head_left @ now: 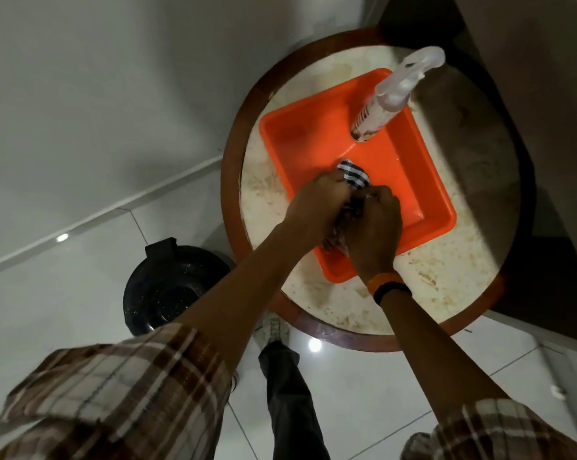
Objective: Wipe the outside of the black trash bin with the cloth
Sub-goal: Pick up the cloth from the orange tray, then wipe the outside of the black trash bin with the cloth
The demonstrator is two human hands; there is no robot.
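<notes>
A checked dark-and-white cloth (453, 173) is bunched between both hands over the orange tray (313, 134). My left hand (317, 200) grips its upper part. My right hand (373, 227) is closed around its lower part, and most of the cloth is hidden inside the two fists. The black trash bin (167, 287) stands on the floor to the lower left of the table, seen from above with its lid on; my left forearm crosses over its right side.
The tray sits on a round stone-topped table (463, 254) with a brown wooden rim. A clear spray bottle (386, 97) stands in the tray's far corner. White floor tiles and a white wall lie left. My leg and shoe (274, 330) stand by the table's base.
</notes>
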